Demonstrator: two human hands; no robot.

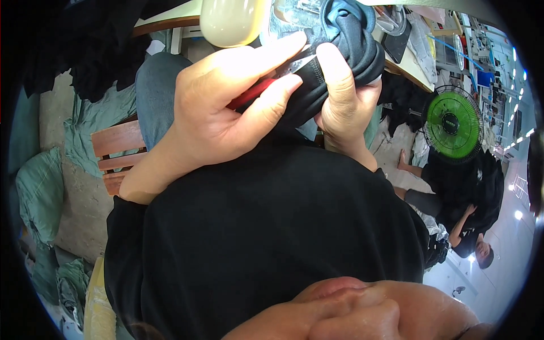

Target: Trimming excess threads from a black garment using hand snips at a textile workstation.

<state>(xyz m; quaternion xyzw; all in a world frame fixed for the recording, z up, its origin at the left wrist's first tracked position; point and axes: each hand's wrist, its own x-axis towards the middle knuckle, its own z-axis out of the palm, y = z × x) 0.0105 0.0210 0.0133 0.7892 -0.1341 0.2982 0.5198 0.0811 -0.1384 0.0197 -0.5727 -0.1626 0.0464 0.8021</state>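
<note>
Left hand (212, 107) half curled around a red-handled cutting tool (249, 95), gap between thumb and index fingertip; metal tip sits between those 2 fingertips, at the cloth. Right hand (348, 93) closed on dark cloth (358, 42), thumb pressed on top near a stitched seam, other fingers mostly hidden. Cloth is bunched up in front of the chest, at the table's near edge; tool is on its left side. Cream rounded thing (229, 22) just beyond left hand. Table (409, 71) to the right, 1 green fan (450, 122) past it. 1 other person (467, 241) far right. Wooden slatted seat (116, 141) and green cloth (39, 190) lie left.
</note>
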